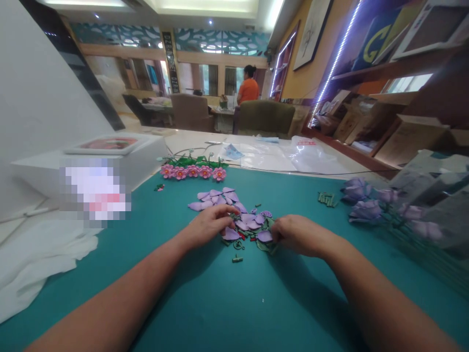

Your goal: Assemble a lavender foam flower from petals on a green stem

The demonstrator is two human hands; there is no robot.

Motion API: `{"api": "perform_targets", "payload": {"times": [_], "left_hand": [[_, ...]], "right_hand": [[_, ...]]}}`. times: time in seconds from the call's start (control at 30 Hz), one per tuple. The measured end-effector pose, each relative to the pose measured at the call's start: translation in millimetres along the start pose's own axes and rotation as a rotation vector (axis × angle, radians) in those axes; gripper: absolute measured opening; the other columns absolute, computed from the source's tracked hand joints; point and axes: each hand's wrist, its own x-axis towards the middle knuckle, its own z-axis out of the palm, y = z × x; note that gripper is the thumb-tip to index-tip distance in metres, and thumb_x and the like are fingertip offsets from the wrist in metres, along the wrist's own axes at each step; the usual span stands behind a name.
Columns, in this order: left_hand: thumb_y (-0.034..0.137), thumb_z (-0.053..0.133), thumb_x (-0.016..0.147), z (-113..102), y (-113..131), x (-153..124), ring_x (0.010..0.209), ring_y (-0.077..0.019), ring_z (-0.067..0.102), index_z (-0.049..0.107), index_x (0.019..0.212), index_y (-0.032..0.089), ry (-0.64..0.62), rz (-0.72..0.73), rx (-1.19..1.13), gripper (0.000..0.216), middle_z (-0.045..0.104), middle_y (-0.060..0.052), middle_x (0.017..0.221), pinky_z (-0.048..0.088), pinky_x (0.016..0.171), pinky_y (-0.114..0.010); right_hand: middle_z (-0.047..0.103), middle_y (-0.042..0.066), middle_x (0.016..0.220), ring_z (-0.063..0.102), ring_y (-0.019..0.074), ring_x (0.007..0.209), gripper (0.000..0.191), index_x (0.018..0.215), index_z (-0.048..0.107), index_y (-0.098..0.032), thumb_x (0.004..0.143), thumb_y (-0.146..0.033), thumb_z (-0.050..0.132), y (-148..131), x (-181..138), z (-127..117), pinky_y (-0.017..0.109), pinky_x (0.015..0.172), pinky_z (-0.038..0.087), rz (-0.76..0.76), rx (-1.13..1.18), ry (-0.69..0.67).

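Both hands rest on a teal mat (227, 298) over a heap of small toy flower pieces. My left hand (209, 225) is curled, its fingertips pressed on a purple petal (230, 234). My right hand (295, 234) is closed in a pinch at the heap's right side, next to another purple petal (264, 236) and green bits (266, 246); what it grips is hidden. More loose purple petals (217, 197) lie just beyond the hands. A small green piece (237, 259) sits on the mat nearer to me.
A row of pink flowers on green stems (192, 171) lies at the mat's far edge. Finished purple flowers (366, 209) lie at the right. A white box (47, 168) stands at the left, clear plastic bags (278, 154) behind. A person in orange (248, 87) stands far back.
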Motion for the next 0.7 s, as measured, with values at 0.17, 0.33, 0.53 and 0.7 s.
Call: {"api": "perform_targets", "payload": {"times": [0.17,0.33,0.53,0.7], "left_hand": [[0.032,0.054,0.074,-1,-1,1,0.062,-0.0119,0.052,0.061,0.108,0.013,-0.016,-0.007,-0.006,0.04,0.062,-0.002,0.079,0.042,0.062,-0.025],[0.029,0.053,0.074,-1,-1,1,0.061,-0.0109,0.05,0.06,0.111,0.013,-0.012,-0.008,-0.01,0.041,0.061,-0.001,0.078,0.041,0.059,-0.023],[0.026,0.052,0.074,0,-4,2,0.061,-0.0107,0.05,0.061,0.109,0.013,-0.002,-0.004,-0.007,0.038,0.061,-0.001,0.077,0.041,0.06,-0.023],[0.025,0.051,0.075,1,-11,4,0.063,-0.0115,0.052,0.061,0.109,0.014,-0.011,0.036,0.007,0.038,0.061,-0.001,0.076,0.041,0.06,-0.023]], "right_hand": [[0.071,0.007,0.081,0.062,0.0185,0.073,0.025,0.081,0.072,-0.019,0.071,-0.006,0.053,-16,4,2,0.026,0.052,0.025,0.003,-0.113,-0.09],[0.071,0.01,0.086,0.063,0.0204,0.077,0.03,0.084,0.071,-0.017,0.068,-0.003,0.051,-21,5,5,0.026,0.053,0.027,0.0,-0.163,-0.102],[0.066,0.004,0.078,0.055,0.0159,0.07,0.014,0.073,0.062,-0.019,0.069,-0.009,0.052,-17,0,1,0.024,0.055,0.03,-0.074,0.057,0.118],[0.056,-0.004,0.066,0.046,0.0099,0.058,0.015,0.081,0.057,-0.02,0.072,-0.011,0.049,-21,8,3,0.021,0.053,0.032,-0.074,0.454,0.352]]}}
